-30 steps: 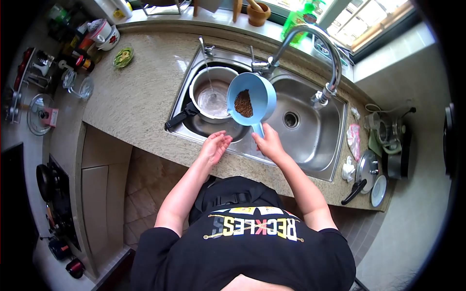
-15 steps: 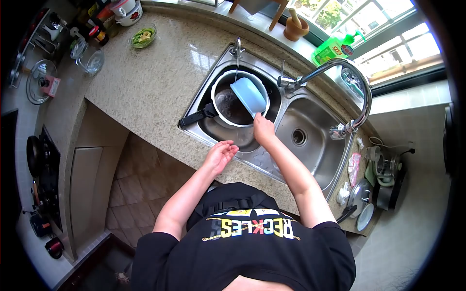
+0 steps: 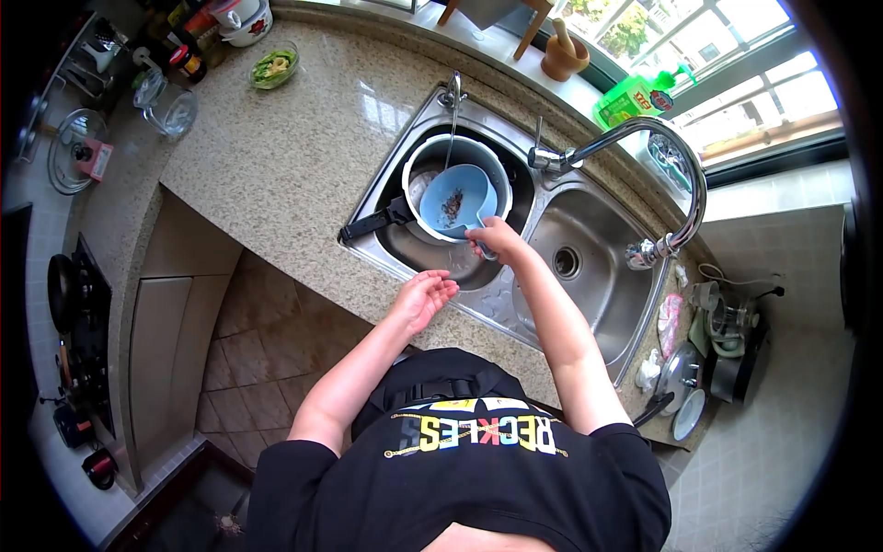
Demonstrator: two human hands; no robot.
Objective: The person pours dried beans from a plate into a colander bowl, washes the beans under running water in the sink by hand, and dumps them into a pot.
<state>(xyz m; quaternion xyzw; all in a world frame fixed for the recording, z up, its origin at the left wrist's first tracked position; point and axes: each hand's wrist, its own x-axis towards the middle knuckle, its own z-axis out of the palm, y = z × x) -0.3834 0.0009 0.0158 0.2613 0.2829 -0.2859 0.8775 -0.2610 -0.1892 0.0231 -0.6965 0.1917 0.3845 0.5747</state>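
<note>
My right hand (image 3: pixel 497 239) is closed on the short handle of a light-blue scoop (image 3: pixel 471 189). The scoop lies face up over a pressure-cooker pot (image 3: pixel 411 195), and dark bits sit in its bottom. Water runs down in a thin stream from a small tap (image 3: pixel 454 90) toward the scoop. The pot, with its black handle (image 3: pixel 375 222) pointing left, stands in the left sink basin. My left hand (image 3: pixel 425 299) hovers at the basin's front edge, palm up, fingers loosely curled and holding nothing.
A tall curved faucet (image 3: pixel 692 184) arches over the right sink basin (image 3: pixel 589 294). On the sill stand a green soap bottle (image 3: pixel 635 99) and a wooden mortar (image 3: pixel 563 61). Farther left on the counter is a glass bowl of green food (image 3: pixel 274 66). Lids and a rag crowd the right side.
The scoop has turned from tipped on its side to face up, so its inside and the dark bits show. My right wrist has rotated with it; my left hand has barely shifted.
</note>
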